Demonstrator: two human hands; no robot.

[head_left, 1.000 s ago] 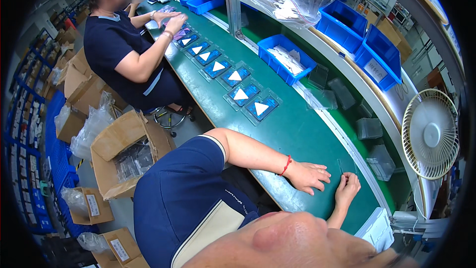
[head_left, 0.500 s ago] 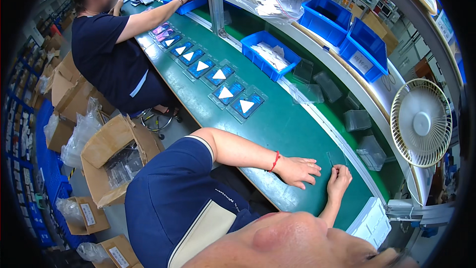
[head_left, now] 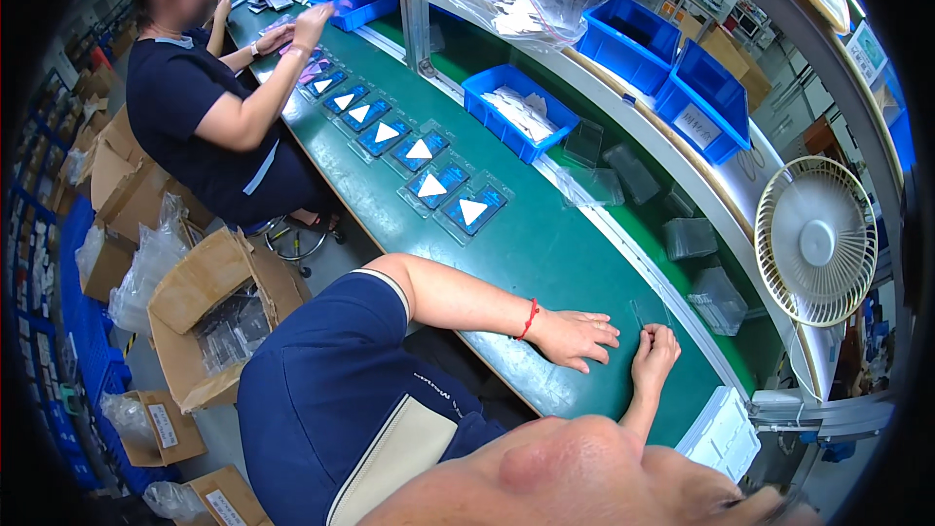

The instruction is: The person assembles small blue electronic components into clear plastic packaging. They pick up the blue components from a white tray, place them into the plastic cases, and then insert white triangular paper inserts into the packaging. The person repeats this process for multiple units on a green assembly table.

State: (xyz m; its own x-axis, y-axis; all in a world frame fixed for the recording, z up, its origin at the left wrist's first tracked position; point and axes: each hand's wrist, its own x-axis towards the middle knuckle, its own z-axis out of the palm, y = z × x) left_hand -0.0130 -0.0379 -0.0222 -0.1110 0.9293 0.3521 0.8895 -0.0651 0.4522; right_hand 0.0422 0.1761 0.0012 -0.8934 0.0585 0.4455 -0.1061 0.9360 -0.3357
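From where I stand, taking the worker's right hand [head_left: 655, 356] as the middle of the dial, the clear piece [head_left: 639, 314] lies at twelve o'clock, just beyond the fingertips on the green surface [head_left: 545, 253]. Thumb and fingers are drawn together, apparently pinching its near end; the exact contact is too small to make out. Pinched there, most of the see-through sheet is left uncovered, perhaps so its edges can be watched.

At nine o'clock the left hand [head_left: 577, 338] rests palm down, fingers a little apart, gripping nothing that I can see. It looks like a prop for the leaning body.

Off at ten o'clock runs a row of blue packs [head_left: 387, 136], each bearing a white triangle; the spacing probably keeps every one easy to reach. Further along that line sits a co-worker [head_left: 205, 88], both hands raised over the far end of the surface. The blue tray [head_left: 495, 129] at eleven o'clock holds loose white pieces, its walls likely there to stop them scattering. More clear cases [head_left: 718, 300] lean between one and two o'clock, beyond the pale rail, seemingly parked out of the way. Past them, at two, stands a fan [head_left: 816, 241].
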